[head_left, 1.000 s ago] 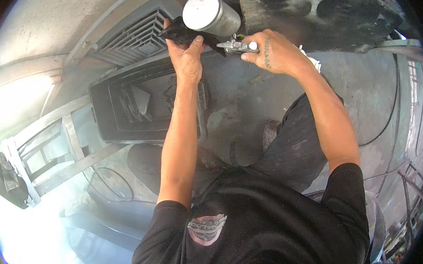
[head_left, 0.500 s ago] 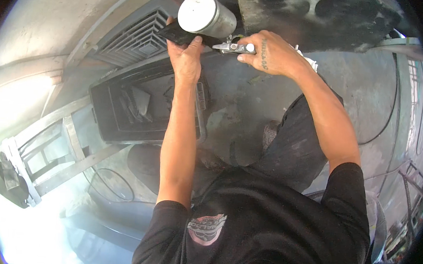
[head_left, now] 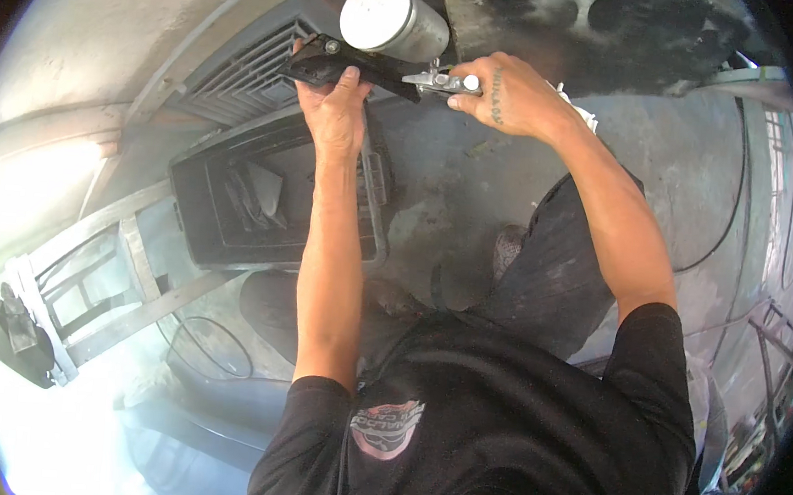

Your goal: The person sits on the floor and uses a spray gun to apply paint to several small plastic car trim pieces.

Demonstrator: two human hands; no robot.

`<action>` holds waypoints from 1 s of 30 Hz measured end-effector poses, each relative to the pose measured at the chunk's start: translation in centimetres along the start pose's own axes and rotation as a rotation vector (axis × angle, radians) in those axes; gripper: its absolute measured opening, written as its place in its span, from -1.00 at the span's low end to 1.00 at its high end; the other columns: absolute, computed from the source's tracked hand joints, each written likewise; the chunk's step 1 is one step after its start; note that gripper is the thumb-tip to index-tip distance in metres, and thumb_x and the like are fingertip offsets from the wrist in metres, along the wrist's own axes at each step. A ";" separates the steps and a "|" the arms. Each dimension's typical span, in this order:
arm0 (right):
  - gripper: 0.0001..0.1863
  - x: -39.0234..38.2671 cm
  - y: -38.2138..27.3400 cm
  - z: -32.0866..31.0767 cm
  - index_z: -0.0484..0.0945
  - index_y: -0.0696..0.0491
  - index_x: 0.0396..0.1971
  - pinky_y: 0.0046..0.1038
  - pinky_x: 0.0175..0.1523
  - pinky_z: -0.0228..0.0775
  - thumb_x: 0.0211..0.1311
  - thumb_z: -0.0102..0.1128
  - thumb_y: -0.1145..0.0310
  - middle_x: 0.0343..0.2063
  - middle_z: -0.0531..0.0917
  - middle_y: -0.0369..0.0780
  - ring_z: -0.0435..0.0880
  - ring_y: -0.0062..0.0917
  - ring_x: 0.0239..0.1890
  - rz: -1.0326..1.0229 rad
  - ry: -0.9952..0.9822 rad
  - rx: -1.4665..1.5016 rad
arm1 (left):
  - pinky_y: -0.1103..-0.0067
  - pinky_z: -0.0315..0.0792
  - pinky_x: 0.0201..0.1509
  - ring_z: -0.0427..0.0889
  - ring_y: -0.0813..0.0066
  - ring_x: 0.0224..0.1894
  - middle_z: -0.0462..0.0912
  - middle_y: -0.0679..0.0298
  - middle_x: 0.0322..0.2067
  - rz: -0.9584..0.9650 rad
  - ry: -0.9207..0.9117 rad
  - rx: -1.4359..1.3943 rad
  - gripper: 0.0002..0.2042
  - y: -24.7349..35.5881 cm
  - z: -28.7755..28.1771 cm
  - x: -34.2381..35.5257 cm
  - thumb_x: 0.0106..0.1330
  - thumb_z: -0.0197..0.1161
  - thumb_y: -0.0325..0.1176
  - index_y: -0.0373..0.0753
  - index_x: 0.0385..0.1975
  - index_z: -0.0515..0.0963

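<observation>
My right hand (head_left: 508,94), fingers wrapped round its handle, grips a silver spray gun (head_left: 445,83). A metal paint cup with a pale round lid (head_left: 376,14) rises from the gun, leaning toward the left. My left hand (head_left: 336,119) holds a long, narrow black part (head_left: 327,61) with the thumb on its near side. That part has a round fitting near its left end, and its right end reaches close to the gun's nozzle. Most of the gun's handle is hidden by my right hand.
A large black tub (head_left: 214,221) with several dark pieces inside stands below my left forearm. Behind it is a slatted vent grille (head_left: 242,85). A dark stained panel (head_left: 595,41) hangs at the far right. A wooden frame (head_left: 142,267) stands at left; a hose (head_left: 738,198) runs along the right.
My left hand has shifted slightly left and down with the black part, which now shows more of its length and its round fitting. The spray gun and cup have moved only a little.
</observation>
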State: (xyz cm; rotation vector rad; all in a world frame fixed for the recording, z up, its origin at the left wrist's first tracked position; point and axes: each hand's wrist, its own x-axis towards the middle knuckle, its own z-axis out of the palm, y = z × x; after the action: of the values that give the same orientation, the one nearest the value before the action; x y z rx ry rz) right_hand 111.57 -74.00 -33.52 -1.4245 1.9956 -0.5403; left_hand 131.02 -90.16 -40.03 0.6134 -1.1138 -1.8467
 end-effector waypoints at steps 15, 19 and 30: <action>-0.52 -0.3 -0.7 -0.6 0.67 -0.02 0.18 -0.14 0.00 0.56 0.31 0.38 0.14 -0.20 0.78 0.03 0.77 -0.12 -0.13 0.015 0.004 -0.002 | 0.49 0.61 -0.01 0.64 0.38 -0.07 0.54 0.07 0.04 0.034 0.018 0.320 -0.12 -2.3 0.7 -0.3 0.16 0.41 -0.71 -0.32 0.48 0.07; -0.60 0.0 -0.3 -0.1 0.71 0.01 0.08 -0.12 -0.03 0.54 0.32 0.36 0.16 -0.36 0.75 -0.04 0.74 -0.13 -0.23 0.008 0.034 0.053 | 0.51 0.55 -0.05 0.63 0.38 -0.12 0.61 0.12 -0.15 -0.008 0.011 0.597 -0.29 -3.2 -0.7 0.0 0.10 0.57 -0.52 -0.48 0.22 0.29; -0.64 0.4 0.4 0.7 0.73 0.03 0.00 -0.10 -0.05 0.53 0.30 0.37 0.17 -0.43 0.74 0.00 0.74 -0.07 -0.26 -0.067 0.134 0.103 | 0.63 0.44 -0.39 0.55 0.56 -0.36 0.61 0.14 -0.15 0.086 0.008 0.827 -0.54 -5.6 -0.5 -0.5 0.33 0.40 -0.45 -0.51 0.13 0.40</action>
State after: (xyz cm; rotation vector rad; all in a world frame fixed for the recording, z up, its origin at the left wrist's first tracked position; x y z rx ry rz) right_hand 111.69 -74.23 -34.44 -1.4290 1.9979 -0.7754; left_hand 129.34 -88.70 -45.21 1.0046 -1.8704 -1.2539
